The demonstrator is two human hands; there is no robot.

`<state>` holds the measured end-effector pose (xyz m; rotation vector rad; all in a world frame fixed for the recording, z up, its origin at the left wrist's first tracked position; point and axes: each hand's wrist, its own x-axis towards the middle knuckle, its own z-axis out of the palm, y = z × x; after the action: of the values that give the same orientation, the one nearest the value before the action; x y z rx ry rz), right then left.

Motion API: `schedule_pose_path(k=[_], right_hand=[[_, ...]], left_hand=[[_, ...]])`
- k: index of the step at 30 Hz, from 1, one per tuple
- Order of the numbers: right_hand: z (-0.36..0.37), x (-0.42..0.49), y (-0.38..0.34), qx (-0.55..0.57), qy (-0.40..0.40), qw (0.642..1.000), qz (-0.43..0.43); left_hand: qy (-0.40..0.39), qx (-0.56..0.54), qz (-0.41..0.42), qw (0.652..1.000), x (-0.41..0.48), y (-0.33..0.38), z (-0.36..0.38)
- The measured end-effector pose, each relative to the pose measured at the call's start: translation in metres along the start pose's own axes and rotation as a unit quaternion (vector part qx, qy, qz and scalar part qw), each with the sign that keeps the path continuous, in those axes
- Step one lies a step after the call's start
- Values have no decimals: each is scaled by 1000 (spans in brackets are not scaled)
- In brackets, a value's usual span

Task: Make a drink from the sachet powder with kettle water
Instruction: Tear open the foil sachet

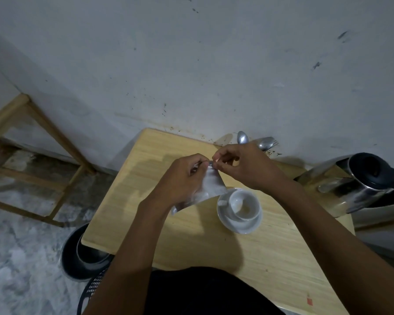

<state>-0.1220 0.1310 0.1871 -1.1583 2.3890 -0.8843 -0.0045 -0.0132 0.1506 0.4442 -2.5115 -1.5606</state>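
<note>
Pale wood-grain table (191, 242), pushed against a stained whitish wall (191, 53), carries every item of the task. A polished steel kettle with a black lid and handle (362, 185) stands at the table's right edge, probably so that the right hand can reach it once the powder is in. A white ceramic cup (245, 205) sits upright on a white saucer (239, 223) near the table's middle, right of centre; it looks unfilled, though a pale patch inside cannot be identified. Steel cutlery, a spoon bowl and fork tines (256, 140), lies at the back edge beside the wall, partly hidden by the hands.

The silvery-white foil sachet (210, 186) is held in the air above the table, just left of the cup and hanging at a slant. The left hand (182, 180) grips its upper body, with thumb and forefinger pressed onto the top edge. The right hand (243, 164) pinches the same top corner between thumb and fingertips, the remaining fingers curled. The opposed pinches suit tearing the seal; whether it has opened cannot be told. Holding the sachet close to the cup would shorten the pour. Below the front left corner stands a dark round bin (84, 255).
</note>
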Motion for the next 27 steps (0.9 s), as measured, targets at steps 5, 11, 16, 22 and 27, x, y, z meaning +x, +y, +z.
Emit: schedule_pose_path(k=[5, 11, 16, 22, 27], right_hand=[[-3, 0, -9, -14, -1, 1000, 9], [-5, 1, -14, -19, 4, 999, 27], [-7, -2, -17, 35, 6, 999, 27], [-10, -3, -21, 7, 0, 1000, 4], [-7, -4, -20, -40, 19, 998, -51]], left_hand=[[28, 2, 3, 1000, -1, 4, 0], [50, -1, 4, 999, -4, 8, 0], [92, -1, 25, 995, -7, 16, 1], [112, 0, 41, 993, -11, 19, 2], [108, -22, 28, 993, -12, 23, 1]])
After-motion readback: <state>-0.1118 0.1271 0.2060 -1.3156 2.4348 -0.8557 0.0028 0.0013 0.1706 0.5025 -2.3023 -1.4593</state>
